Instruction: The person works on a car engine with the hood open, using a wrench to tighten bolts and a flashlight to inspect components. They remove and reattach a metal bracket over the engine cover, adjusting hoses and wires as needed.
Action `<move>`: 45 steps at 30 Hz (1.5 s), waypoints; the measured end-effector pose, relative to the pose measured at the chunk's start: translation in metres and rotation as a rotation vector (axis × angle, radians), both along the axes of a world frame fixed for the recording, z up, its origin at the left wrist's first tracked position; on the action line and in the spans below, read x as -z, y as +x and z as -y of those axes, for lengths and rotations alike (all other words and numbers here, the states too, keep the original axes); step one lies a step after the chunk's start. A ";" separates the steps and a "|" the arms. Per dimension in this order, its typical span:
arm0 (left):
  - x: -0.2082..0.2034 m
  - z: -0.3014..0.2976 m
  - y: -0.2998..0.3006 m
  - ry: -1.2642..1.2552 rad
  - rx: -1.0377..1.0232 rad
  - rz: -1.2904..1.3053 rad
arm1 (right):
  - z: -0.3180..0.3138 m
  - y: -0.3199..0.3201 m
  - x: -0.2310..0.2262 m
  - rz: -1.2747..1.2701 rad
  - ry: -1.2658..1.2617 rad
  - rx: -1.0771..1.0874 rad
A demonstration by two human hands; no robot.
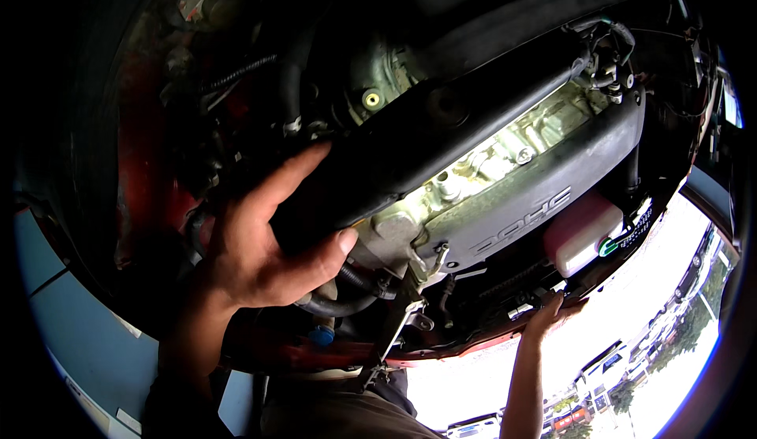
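My left hand (pixel 264 254) is spread wide around the near left end of a long black engine cover (pixel 418 143). Its thumb presses on the cover's near edge, and the index finger reaches over the top; the other fingers are hidden. The cover lies slanted across the engine, beside bare cast metal (pixel 493 151) and a grey valve cover (pixel 520 206) with raised lettering. My right hand (pixel 552 313) rests at the front edge of the engine bay, near the latch area. Its fingers look stretched out, small and partly in glare, with nothing visible in them.
A whitish reservoir (pixel 583 238) with a green cap stands right of the valve cover. Below my left hand are a black hose (pixel 339 306) and a blue cap (pixel 322 335). A metal bracket (pixel 404 313) sticks up near the front. Parked cars show outside at lower right.
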State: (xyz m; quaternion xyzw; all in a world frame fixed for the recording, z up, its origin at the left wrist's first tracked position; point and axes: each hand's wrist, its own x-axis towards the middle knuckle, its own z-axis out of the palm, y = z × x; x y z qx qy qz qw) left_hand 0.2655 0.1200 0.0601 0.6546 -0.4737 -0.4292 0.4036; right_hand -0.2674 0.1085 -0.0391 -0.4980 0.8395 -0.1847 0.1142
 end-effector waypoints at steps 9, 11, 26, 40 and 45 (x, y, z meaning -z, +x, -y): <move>-0.003 -0.001 -0.005 0.078 -0.039 -0.106 | 0.001 -0.018 0.008 -0.043 0.049 0.016; 0.001 -0.004 -0.007 0.061 -0.068 -0.114 | 0.002 -0.018 0.006 -0.086 0.077 0.012; 0.006 -0.008 0.015 -0.027 0.006 -0.145 | 0.007 -0.002 0.001 0.264 0.163 0.177; -0.020 -0.010 0.043 -0.285 0.143 0.081 | 0.151 0.270 -0.114 -0.069 0.157 -0.943; -0.030 -0.003 0.035 -0.227 0.153 0.087 | 0.193 0.310 -0.075 0.215 0.143 -1.284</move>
